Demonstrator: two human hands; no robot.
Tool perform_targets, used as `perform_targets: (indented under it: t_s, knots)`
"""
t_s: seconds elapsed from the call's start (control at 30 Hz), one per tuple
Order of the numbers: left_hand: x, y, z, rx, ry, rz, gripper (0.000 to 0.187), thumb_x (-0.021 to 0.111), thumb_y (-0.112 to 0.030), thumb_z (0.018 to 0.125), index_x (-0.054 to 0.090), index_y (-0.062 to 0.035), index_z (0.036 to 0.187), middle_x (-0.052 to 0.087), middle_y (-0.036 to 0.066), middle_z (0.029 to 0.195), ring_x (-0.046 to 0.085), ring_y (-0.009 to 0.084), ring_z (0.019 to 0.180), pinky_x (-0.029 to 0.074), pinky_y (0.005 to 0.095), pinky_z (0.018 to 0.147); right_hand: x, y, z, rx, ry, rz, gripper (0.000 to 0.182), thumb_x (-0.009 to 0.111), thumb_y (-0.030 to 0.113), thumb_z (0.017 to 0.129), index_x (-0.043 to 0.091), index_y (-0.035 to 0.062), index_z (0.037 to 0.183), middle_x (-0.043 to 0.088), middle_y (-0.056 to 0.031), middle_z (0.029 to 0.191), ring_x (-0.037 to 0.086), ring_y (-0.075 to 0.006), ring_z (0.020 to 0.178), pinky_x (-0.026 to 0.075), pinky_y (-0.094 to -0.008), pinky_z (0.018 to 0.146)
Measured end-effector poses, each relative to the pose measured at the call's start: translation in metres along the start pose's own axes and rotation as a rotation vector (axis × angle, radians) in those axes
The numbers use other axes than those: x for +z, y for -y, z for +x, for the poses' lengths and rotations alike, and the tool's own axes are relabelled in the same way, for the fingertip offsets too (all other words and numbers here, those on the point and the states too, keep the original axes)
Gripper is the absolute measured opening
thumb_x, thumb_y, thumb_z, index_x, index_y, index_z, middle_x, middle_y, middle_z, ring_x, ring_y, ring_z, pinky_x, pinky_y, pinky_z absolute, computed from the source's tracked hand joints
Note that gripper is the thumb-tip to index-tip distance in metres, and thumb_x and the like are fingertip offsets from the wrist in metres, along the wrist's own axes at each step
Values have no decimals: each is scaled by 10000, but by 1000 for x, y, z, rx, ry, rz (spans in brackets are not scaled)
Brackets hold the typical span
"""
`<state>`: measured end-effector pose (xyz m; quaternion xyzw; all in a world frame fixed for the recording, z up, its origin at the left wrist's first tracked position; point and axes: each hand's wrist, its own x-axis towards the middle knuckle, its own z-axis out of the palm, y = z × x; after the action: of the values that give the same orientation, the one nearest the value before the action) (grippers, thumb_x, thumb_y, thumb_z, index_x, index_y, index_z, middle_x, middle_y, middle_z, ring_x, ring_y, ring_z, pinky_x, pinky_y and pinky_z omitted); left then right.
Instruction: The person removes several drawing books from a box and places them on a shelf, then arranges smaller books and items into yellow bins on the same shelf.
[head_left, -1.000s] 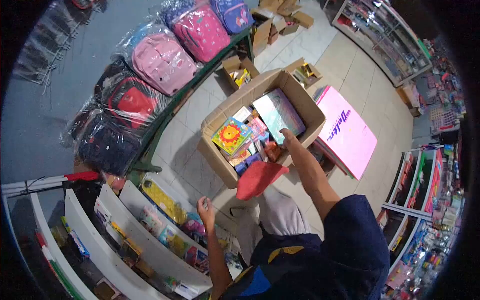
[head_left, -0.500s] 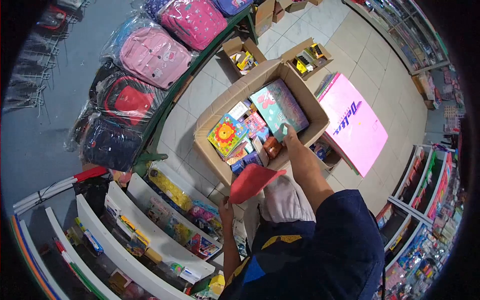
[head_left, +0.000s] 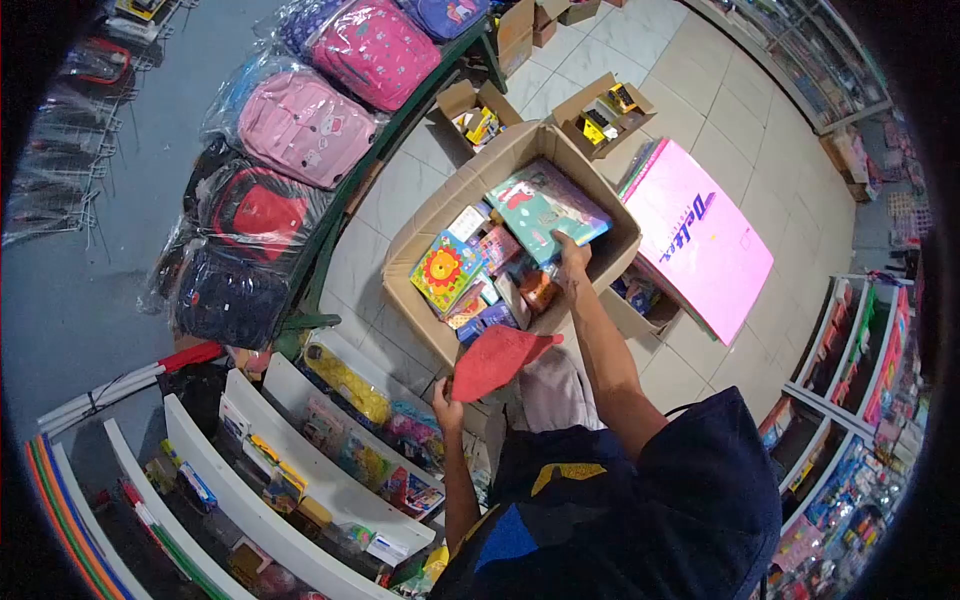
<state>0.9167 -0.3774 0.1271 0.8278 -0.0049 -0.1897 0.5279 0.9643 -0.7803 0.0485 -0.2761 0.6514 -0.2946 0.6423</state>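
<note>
My left hand [head_left: 447, 405] is closed on one end of a red cloth [head_left: 495, 362], which hangs out in front of the big cardboard box [head_left: 412, 318]. Inside that box, my right hand [head_left: 572, 258] grips the near edge of a teal book [head_left: 535, 212] with a cartoon picture on its cover. The book lies tilted toward the box's far side. To its left is a colorful lion book [head_left: 446, 267], with a pink pack [head_left: 498, 247], a brown item [head_left: 537, 290] and several small blue boxes [head_left: 490, 322] around it.
Pink Deltex folders [head_left: 705, 240] lie right of the box. Two small cartons, one [head_left: 570, 110] and another [head_left: 455, 98], stand behind it. Plastic-wrapped backpacks [head_left: 305, 130] line a rack at left. White shelf dividers [head_left: 290, 490] run along the lower left.
The teal book has tipped up and shifted slightly, with my right hand pulling at its near edge. My left hand has risen a little, and the red cloth has swung flatter.
</note>
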Motion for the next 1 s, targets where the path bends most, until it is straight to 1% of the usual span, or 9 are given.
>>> perform_targets:
  t_s: [0.1, 0.23, 0.3, 0.4, 0.5, 0.63, 0.77, 0.83, 1.0]
  knots:
    - [1, -11, 3, -60, -9, 9, 293, 565, -159, 899, 526, 19, 1129, 586, 87, 1006, 545, 187, 941, 429, 306, 843, 6, 41, -30, -116, -56, -379, 508, 776, 118, 621, 596, 24, 1087, 659, -99, 995, 635, -216, 838, 496, -338, 749]
    - [0, -12, 5, -55, -64, 34, 262, 516, -106, 915, 510, 12, 1149, 566, 118, 1068, 535, 218, 997, 419, 318, 877, 14, 82, -85, -207, -37, -291, 448, 769, 182, 604, 648, 49, 1014, 676, -144, 986, 644, -289, 907, 471, -369, 827]
    - [-7, -11, 4, -3, -138, 56, 258, 496, -89, 919, 505, 9, 1157, 555, 133, 1105, 524, 234, 1029, 412, 325, 894, 13, 89, -101, -279, -13, -343, 442, 777, 148, 610, 633, 2, 1002, 678, -118, 944, 643, -222, 793, 490, -336, 756]
    - [-24, -7, 7, 66, -301, 81, 283, 517, -102, 917, 491, 10, 1175, 545, 142, 1143, 507, 248, 1074, 401, 337, 915, -3, 109, -137, -320, 125, -238, 389, 763, 115, 651, 625, -20, 989, 674, -131, 930, 644, -205, 768, 502, -323, 730]
    - [-32, -64, 9, 83, -413, -40, 326, 552, -136, 910, 475, 10, 1191, 542, 135, 1157, 506, 239, 1078, 398, 337, 917, -22, 115, -149, -430, 356, -163, 348, 742, 78, 696, 613, -41, 996, 667, -139, 924, 640, -186, 755, 513, -300, 704]
    - [-59, -140, 38, 142, -273, -184, 384, 532, -238, 935, 447, -7, 1229, 525, 141, 1209, 501, 247, 1130, 388, 361, 958, -38, 196, -217, -363, 696, -260, 372, 760, 88, 675, 626, -31, 1002, 670, -103, 901, 633, -147, 749, 514, -287, 701]
    - [-82, -193, 78, -9, 99, -508, 561, 425, -454, 936, 416, -29, 1302, 500, 118, 1287, 504, 249, 1151, 389, 370, 958, -39, 261, -268, -238, 1009, -441, 415, 757, 80, 666, 610, -34, 1037, 667, -111, 924, 644, -153, 749, 519, -285, 717]
    - [-86, -206, 89, -119, 243, -835, 550, 434, -437, 935, 425, -21, 1295, 505, 113, 1283, 506, 232, 1151, 394, 362, 964, -29, 272, -281, -215, 1194, -422, 439, 755, 62, 657, 597, -45, 1053, 667, -113, 930, 648, -157, 755, 521, -283, 728]
    - [-98, -208, 55, 68, 149, -1046, 545, 399, -417, 945, 438, 7, 1285, 527, 124, 1252, 524, 230, 1121, 416, 382, 966, 2, 287, -341, -221, 1430, -645, 456, 755, 78, 666, 586, -47, 1071, 665, -110, 924, 645, -155, 778, 515, -278, 745]
